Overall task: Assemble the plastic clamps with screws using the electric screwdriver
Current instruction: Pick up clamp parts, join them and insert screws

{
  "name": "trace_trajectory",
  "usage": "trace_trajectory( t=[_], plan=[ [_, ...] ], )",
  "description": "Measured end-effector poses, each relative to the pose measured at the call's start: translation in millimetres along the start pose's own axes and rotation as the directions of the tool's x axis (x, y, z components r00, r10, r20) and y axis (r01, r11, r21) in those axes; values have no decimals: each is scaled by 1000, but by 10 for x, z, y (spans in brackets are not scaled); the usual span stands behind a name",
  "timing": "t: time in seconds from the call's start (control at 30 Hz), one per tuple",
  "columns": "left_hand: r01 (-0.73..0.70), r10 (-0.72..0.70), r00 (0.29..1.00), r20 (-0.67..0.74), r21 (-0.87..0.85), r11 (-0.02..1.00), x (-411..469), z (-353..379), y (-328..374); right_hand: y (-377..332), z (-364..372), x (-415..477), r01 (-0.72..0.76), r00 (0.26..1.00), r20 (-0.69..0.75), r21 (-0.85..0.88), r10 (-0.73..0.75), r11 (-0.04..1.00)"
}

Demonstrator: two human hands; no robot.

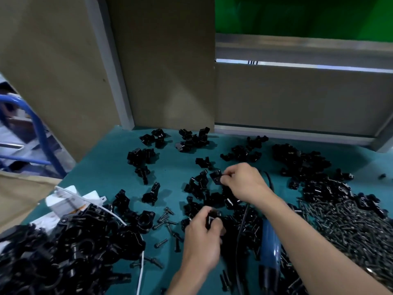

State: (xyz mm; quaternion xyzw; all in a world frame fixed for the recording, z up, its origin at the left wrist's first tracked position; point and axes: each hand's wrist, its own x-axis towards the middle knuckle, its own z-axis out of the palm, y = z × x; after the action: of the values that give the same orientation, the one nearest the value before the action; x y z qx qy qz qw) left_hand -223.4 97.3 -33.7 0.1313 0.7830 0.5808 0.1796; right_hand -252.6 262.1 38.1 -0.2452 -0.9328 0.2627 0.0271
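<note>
While our left hand (202, 237) curls round one clamp piece (212, 219), our right hand (244, 182) pinches a second clamp piece (217, 175); the blue electric screwdriver (271, 245) lies on the teal table (95, 182) between our forearms, beside the screw heap (350, 226).

Bare teal tabletop (100, 177) lies open at left-centre; a clamp heap (80, 243) blocks the near left, a screw pile (350, 226) the right; cardboard panels (165, 71) wall the back; the electric screwdriver (271, 245) lies across the near middle.
</note>
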Motion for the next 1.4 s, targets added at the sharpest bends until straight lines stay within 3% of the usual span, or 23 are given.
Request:
trace_trajectory(
  t=[0.07,0.2,0.37,0.53,0.63,0.8,0.93,1.1,1.23,1.33,1.4],
  plan=[
    [-16,13,998,-54,-54,998,2,-61,-7,86,-61,-136,-19,1000,-6,135,20,991],
    [24,-83,984,-158,-345,938,-186,21,-27,143,32,-240,0,1000,-23,-36,-1,999],
    [-13,-31,992,-122,-343,939,-312,76,-46,-1,170,-259,24,981,-194,-20,-27,1000],
    [-4,-128,967,-220,-516,856,-273,0,-90,31,406,-452,81,981,193,-243,-34,967],
    [0,-137,968,-208,-549,836,-265,1,-95,126,474,-510,111,989,127,-306,-75,945],
    [-15,-135,966,-220,-572,820,-257,14,-92,223,406,-592,81,996,-28,-145,-86,986],
    [-16,-157,961,-227,-613,790,-227,-2,-105,287,281,-602,207,973,12,-498,-232,842],
    [9,-163,967,-194,-618,786,-225,-8,-139,305,172,-507,78,996,82,-565,-38,821],
    [13,-162,967,-195,-602,799,-178,3,-169,307,198,-505,118,993,88,-610,-81,784],
    [3,-143,972,-188,-594,805,-171,10,-170,369,247,-568,122,989,-19,-484,-150,866],
    [-5,-111,979,-171,-563,827,-173,7,-140,374,230,-650,92,992,-81,-81,-98,992]
  ],
)
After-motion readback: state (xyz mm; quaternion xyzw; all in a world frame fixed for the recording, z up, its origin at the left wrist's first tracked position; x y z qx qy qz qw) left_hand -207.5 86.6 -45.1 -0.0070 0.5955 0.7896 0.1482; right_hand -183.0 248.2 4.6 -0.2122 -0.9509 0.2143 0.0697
